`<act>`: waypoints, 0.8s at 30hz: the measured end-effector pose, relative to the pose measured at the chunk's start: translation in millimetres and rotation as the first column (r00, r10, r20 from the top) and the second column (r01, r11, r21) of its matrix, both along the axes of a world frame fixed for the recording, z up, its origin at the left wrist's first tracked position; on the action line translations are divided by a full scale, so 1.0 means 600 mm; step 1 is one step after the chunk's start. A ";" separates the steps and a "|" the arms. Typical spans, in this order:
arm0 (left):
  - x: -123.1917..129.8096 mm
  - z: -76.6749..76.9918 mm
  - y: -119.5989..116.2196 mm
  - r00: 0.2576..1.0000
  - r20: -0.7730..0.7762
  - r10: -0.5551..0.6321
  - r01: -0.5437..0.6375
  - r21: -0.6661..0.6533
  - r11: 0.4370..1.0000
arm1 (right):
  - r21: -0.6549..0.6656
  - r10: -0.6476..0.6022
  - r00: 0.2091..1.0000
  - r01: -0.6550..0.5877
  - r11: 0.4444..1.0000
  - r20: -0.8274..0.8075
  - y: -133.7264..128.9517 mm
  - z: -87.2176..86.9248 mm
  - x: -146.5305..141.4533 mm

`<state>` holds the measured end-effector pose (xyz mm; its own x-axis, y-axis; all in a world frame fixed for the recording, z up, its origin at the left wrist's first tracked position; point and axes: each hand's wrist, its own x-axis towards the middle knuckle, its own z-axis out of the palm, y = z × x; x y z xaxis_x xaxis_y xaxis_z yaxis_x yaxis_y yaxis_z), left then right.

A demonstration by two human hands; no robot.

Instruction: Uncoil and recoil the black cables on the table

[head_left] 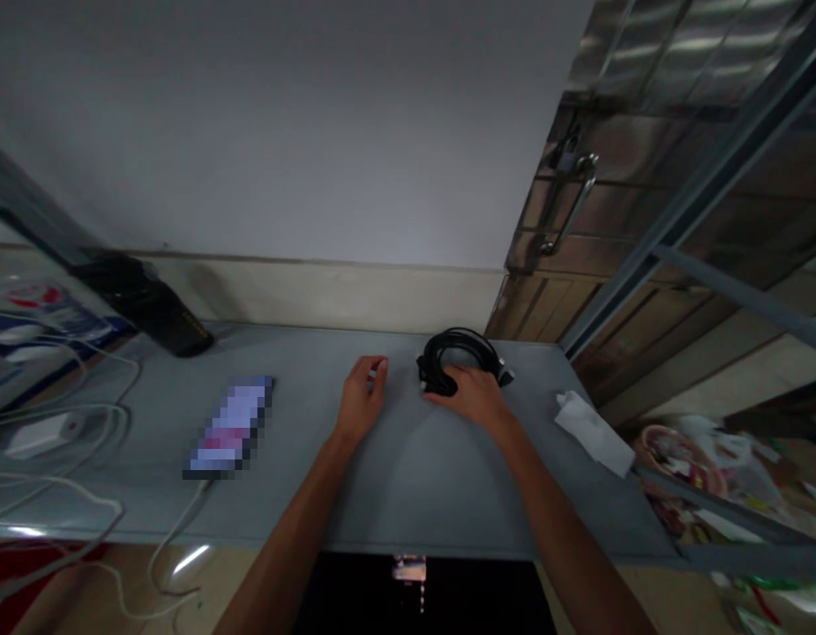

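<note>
A coiled black cable [459, 337] lies near the back edge of the grey table [408, 476], right of the middle. My right hand [474, 394] is closed on the front of the coil, the thumb below it and the fingers over it. To its left, my left hand [363, 392] hovers at the table, fingers curled with a gap between thumb and fingertips and nothing in it. It does not touch the cable.
A phone [228, 425] with a white cord lies at the left. Beyond it are a black bottle [149, 304], a white power strip [47, 435] and tangled cords. White paper [594, 432] sits at the right edge, beside a metal frame [639, 265].
</note>
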<state>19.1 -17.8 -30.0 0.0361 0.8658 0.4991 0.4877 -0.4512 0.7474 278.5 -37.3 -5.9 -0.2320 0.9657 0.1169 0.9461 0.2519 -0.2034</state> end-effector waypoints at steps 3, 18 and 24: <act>0.000 -0.005 0.000 1.000 0.002 -0.022 0.022 0.014 1.000 | -0.021 -0.046 0.999 0.047 0.999 0.025 0.000 -0.001 0.024; 0.009 -0.022 0.002 0.986 -0.123 -0.114 0.120 0.037 0.992 | 0.052 -0.244 0.969 0.246 0.968 -0.036 -0.046 -0.011 0.150; 0.008 -0.022 0.004 0.987 -0.097 -0.130 0.135 0.050 0.990 | 0.143 -0.378 0.900 0.412 0.900 -0.218 -0.039 0.045 0.158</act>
<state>23.9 -15.5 -43.1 0.1974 0.8211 0.5355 0.4867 -0.5563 0.6736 373.1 -60.7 21.0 0.2060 0.9310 0.3014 0.9264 -0.0863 -0.3666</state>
